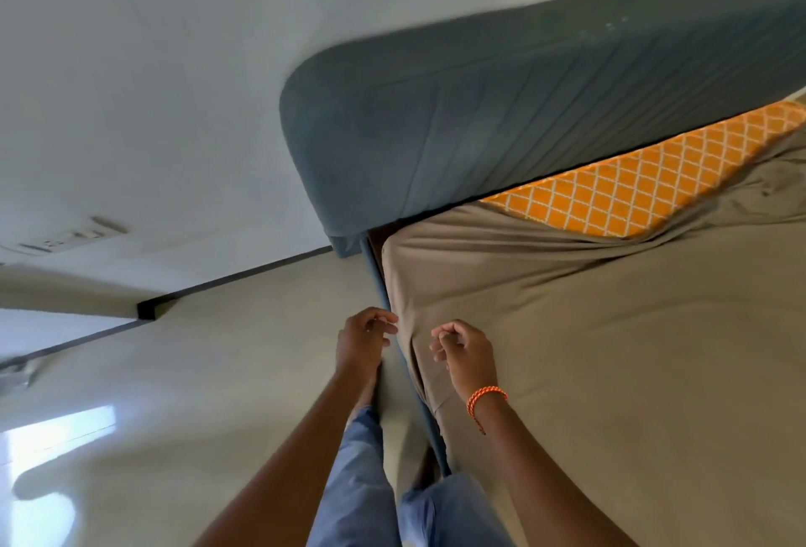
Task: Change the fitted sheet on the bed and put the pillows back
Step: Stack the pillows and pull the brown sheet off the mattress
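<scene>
Standing at the side edge of the bed (pixel 394 346), near the headboard (pixel 501 110) corner. Looking down along both arms.

Left hand (pixel 364 337): reaching to the bed's side edge, fingers curled, fingertips touching the fold of the sheet (pixel 610 350) where it is dropping over the edge. Pinching or only touching: cannot tell, blurred.

Right hand (pixel 464 352): hovering just above the sheet, a little inboard of the side edge, fingers curled loosely. Holding cloth or nothing: cannot tell. Wearing an orange cord bracelet (pixel 485 397) at the wrist.

Sheet: brown-grey, lying across the mattress (pixel 632 193), spreading from the hands toward the far right. Long axis running from the side edge at the hands across to the far side. Wrinkling toward the headboard corner, creases fanning out from that corner. Hanging over the side edge between the two hands and bunching into a vertical fold there.

Not reaching the headboard edge on the right: a strip of orange mattress with white lattice pattern showing between sheet and headboard, widening toward the far right.

Headboard: blue-grey, padded, ribbed, standing against the pale wall (pixel 152 66). Beige floor (pixel 196 372) lying left of the bed. Blue trouser legs (pixel 362 481) showing under the arms, close against the side edge.
</scene>
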Action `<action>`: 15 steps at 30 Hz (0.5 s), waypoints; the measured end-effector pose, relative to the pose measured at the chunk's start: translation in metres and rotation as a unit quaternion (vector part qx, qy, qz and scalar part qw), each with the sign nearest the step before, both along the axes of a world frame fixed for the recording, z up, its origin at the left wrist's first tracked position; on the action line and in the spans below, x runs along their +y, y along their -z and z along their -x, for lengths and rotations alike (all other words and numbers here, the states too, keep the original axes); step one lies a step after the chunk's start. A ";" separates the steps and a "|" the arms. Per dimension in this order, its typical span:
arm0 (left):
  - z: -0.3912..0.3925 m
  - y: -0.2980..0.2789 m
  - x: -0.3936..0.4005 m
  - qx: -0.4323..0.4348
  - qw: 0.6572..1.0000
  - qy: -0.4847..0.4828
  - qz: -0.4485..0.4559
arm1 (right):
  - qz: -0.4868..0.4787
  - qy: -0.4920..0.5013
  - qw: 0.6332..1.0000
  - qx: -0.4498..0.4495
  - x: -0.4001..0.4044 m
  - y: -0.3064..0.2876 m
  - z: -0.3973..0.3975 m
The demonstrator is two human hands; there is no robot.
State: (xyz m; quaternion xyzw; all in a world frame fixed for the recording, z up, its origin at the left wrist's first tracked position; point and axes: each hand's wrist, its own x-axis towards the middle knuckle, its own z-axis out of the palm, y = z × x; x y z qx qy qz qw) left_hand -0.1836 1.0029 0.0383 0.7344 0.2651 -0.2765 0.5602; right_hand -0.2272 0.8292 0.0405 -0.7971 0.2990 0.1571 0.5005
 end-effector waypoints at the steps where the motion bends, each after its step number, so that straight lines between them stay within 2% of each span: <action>1: -0.015 0.017 -0.002 0.007 1.000 0.018 -0.009 | 0.001 -0.002 1.000 0.009 -0.004 0.014 -0.010; 5: -0.064 0.091 -0.012 0.007 0.995 0.086 -0.045 | 0.012 -0.023 0.999 0.033 -0.016 0.073 -0.051; 9: -0.102 0.168 -0.036 -0.028 0.982 0.154 -0.101 | 0.025 -0.066 0.997 0.044 -0.025 0.152 -0.093; 12: -0.125 0.219 -0.056 -0.119 0.952 0.216 -0.183 | 0.070 -0.121 0.990 0.005 -0.027 0.217 -0.117; 15: -0.144 0.264 -0.071 -0.218 0.900 0.262 -0.274 | 0.134 -0.131 0.981 -0.048 -0.028 0.255 -0.139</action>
